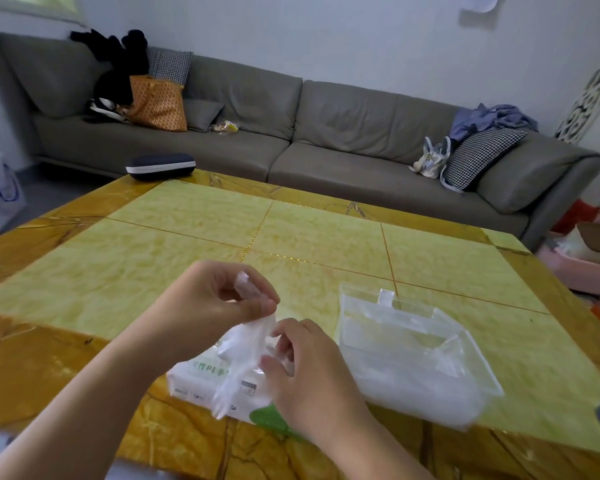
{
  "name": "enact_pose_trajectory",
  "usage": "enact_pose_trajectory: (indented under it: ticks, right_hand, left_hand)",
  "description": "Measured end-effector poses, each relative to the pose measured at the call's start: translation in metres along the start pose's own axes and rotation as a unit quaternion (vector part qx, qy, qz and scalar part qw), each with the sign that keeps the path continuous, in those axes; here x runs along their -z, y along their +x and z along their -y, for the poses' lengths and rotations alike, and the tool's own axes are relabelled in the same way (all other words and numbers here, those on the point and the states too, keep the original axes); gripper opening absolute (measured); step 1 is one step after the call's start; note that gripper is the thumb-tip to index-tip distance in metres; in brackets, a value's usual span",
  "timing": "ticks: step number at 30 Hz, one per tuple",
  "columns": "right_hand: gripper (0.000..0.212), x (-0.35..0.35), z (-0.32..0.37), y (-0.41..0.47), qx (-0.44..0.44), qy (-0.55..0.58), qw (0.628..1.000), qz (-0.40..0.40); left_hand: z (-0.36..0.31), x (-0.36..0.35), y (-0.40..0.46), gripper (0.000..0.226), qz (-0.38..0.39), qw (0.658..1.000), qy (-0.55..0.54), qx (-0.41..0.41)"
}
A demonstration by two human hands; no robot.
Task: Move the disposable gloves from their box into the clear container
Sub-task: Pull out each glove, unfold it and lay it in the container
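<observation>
A thin clear glove (238,362) is held above the white glove box (201,379), which lies at the near edge of the counter (187,230). Its upper end is pinched between thumb and fingers of the left hand (219,299), and its middle is pinched by the curled fingers of the right hand (302,368). The lower end of the glove hangs down over the box. The clear container (413,358) stands just to the right of the box, near the right hand, and some clear film seems to be inside it already.

Several risks can be judged from here. The film is very light and slippery, so it may slide out of a weak pinch. A second glove may be dragged out if it clings to this one. The hanging end may be caught on the container rim and stay outside. The light container may also be pushed away by the hand.
</observation>
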State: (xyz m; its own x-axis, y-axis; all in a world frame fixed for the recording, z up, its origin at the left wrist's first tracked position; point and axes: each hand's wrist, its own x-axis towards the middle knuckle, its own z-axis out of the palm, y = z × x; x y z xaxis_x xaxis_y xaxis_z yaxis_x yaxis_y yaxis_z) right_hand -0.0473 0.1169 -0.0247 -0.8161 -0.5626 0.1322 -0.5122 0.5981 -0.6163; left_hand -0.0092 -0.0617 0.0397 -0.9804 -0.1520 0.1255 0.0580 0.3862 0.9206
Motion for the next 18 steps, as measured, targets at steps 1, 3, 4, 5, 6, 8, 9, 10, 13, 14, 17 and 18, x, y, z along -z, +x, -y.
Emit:
enact_pose_trajectory:
  ticks: [1, 3, 4, 5, 6, 8, 9, 10, 13, 14, 17, 18]
  right_hand:
    - [0.02, 0.001, 0.002, 0.0, -0.007, 0.007, 1.0, -0.006]
    - [0.018, 0.003, 0.007, 0.001, -0.014, 0.009, 1.0, -0.012]
    - [0.018, 0.003, 0.008, 0.001, -0.017, 0.006, 1.0, -0.014]
    - [0.017, 0.005, 0.009, 0.001, -0.023, -0.003, 1.0, -0.007]
    - [0.017, 0.005, 0.009, 0.001, -0.026, -0.014, 1.0, -0.001]
    - [0.03, 0.005, 0.011, -0.001, -0.037, -0.033, 0.999, 0.018]
    - [0.034, 0.004, 0.011, -0.001, -0.041, -0.039, 0.998, 0.021]
    - [0.035, 0.003, 0.011, 0.0, -0.043, -0.046, 0.998, 0.02]
    - [0.026, 0.003, 0.014, 0.0, -0.045, -0.078, 0.996, 0.03]
    - [0.027, 0.003, 0.017, 0.0, -0.04, -0.098, 0.994, 0.034]
    - [0.034, 0.003, 0.02, -0.003, -0.045, -0.151, 0.984, 0.085]
    - [0.041, 0.002, 0.02, -0.005, -0.04, -0.149, 0.98, 0.126]
  left_hand:
    - [-0.001, 0.0, 0.0, 0.007, -0.008, 0.999, -0.043, 0.0]
    - [-0.001, -0.003, -0.001, 0.003, -0.026, 0.993, -0.115, -0.003]
    - [-0.001, -0.005, -0.001, 0.006, -0.039, 0.988, -0.147, -0.006]
    - [-0.001, -0.007, 0.0, 0.009, -0.055, 0.982, -0.181, -0.007]
    - [-0.001, -0.01, 0.0, 0.013, -0.072, 0.973, -0.221, -0.004]
    - [-0.002, -0.014, 0.001, 0.013, -0.098, 0.945, -0.312, 0.005]
    - [-0.003, -0.016, 0.002, 0.011, -0.106, 0.931, -0.35, 0.009]
    - [-0.005, -0.018, 0.001, 0.01, -0.113, 0.919, -0.377, 0.012]
    - [-0.007, -0.024, 0.001, 0.01, -0.136, 0.906, -0.4, 0.019]
    - [-0.008, -0.027, 0.0, 0.01, -0.144, 0.916, -0.373, 0.016]
    - [-0.011, -0.041, -0.001, 0.01, -0.127, 0.966, -0.225, -0.013]
    - [-0.012, -0.047, -0.003, 0.014, -0.113, 0.976, -0.184, -0.018]
